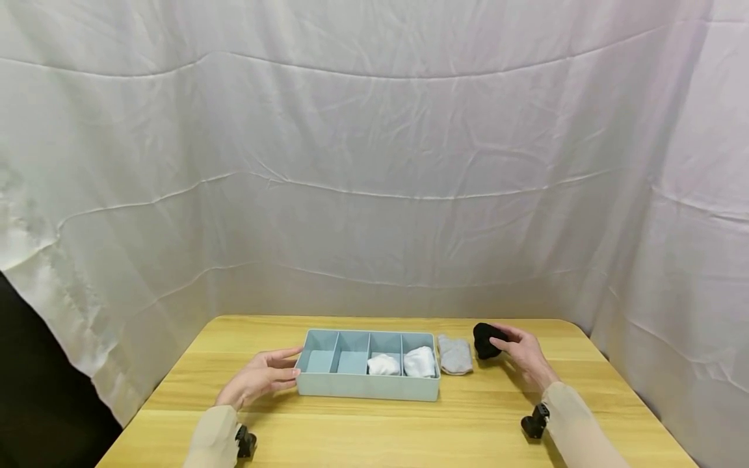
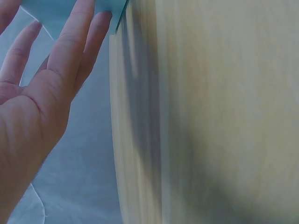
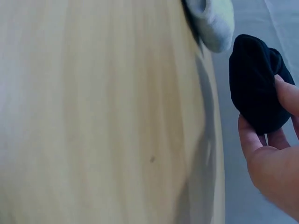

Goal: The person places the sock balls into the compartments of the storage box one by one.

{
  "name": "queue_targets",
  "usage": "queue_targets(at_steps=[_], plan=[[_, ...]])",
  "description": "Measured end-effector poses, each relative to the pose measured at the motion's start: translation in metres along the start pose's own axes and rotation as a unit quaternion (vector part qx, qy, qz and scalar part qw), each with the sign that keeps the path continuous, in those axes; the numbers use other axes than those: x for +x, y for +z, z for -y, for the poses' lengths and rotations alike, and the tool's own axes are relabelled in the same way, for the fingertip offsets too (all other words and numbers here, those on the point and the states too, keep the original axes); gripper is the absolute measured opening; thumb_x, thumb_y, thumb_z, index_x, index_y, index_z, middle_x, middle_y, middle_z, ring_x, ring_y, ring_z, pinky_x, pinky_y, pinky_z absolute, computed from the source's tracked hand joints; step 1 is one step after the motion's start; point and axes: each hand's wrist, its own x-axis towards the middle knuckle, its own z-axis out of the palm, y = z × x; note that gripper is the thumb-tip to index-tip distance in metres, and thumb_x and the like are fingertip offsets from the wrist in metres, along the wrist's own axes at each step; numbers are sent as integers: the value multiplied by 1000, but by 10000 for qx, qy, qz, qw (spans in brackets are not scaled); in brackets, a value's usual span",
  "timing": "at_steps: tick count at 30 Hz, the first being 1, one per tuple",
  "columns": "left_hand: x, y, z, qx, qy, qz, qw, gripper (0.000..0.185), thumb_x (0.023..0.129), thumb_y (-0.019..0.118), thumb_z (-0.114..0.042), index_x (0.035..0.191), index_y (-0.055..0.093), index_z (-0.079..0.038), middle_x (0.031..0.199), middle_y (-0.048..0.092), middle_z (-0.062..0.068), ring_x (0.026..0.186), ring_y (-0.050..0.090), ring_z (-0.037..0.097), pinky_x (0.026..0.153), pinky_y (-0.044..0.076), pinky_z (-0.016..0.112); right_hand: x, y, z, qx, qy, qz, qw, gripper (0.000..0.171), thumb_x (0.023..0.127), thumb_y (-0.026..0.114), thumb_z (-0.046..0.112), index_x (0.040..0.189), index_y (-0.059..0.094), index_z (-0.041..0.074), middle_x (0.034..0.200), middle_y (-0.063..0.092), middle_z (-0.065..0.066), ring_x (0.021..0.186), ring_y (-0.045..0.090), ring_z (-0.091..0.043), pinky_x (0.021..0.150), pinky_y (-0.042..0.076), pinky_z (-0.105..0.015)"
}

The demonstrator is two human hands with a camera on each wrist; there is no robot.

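Observation:
My right hand (image 1: 525, 356) pinches a black rolled sock bundle (image 1: 486, 341) between thumb and fingers, at the right of the table. In the right wrist view the black bundle (image 3: 256, 84) is rounded, with a fold on its upper side. A grey folded sock (image 1: 455, 355) lies between it and a light blue divided box (image 1: 368, 387). Two white balled socks fill compartments: one (image 1: 383, 364) in the third from the left, the other (image 1: 419, 363) in the rightmost. My left hand (image 1: 260, 377) touches the box's left end, fingers fairly straight in the left wrist view.
The box stands on a wooden table (image 1: 363, 432) with rounded back corners. Its two left compartments (image 1: 320, 361) show bare floors. White curtains (image 1: 374, 227) hang behind the table and at both sides. A small black wrist camera (image 1: 534, 422) sits at the right cuff.

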Motion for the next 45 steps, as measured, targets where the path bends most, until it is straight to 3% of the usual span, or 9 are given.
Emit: queue_targets(at_steps=[5,8,20,26,37,45], plan=[[0,0,0,10,-6,8,10000,73,91,66,-1,152,27,3,148,31,39,111,63,22,101,53,42,-1,4,8,247,-134,29,9996,58,92,70,30,142,52,7,138,57,-15,105,60,-3,88,49,-11],[1,1,-1,31,3,35,10000,73,92,66,-1,152,26,2,149,29,39,113,61,22,102,52,43,-3,6,14,349,-172,51,9992,56,92,70,29,141,54,8,137,58,-12,99,58,5,87,48,-10],[-1,1,-2,-48,3,60,10000,73,91,66,-1,152,26,3,150,28,39,115,61,23,102,52,44,-2,24,30,711,-273,144,9970,54,92,71,22,140,53,4,129,62,-10,98,59,3,86,51,-12],[0,1,-2,-109,-30,35,9999,73,91,67,-1,152,26,3,149,28,40,113,62,23,101,53,43,-2,33,36,728,-340,221,9965,53,92,70,20,139,54,4,133,59,-16,98,60,2,86,52,-13],[1,2,-4,-84,-46,1,10000,72,92,66,0,152,26,3,149,25,42,111,62,22,101,53,42,0,50,51,639,-406,279,9967,53,91,72,25,138,56,8,134,60,-15,105,59,-5,96,52,-22],[0,3,-3,-123,-87,-8,9999,72,91,66,0,151,27,3,149,25,42,112,62,23,102,52,43,-3,66,64,768,-592,343,9947,46,91,71,15,135,59,5,130,62,-16,107,61,-11,88,53,-17]])
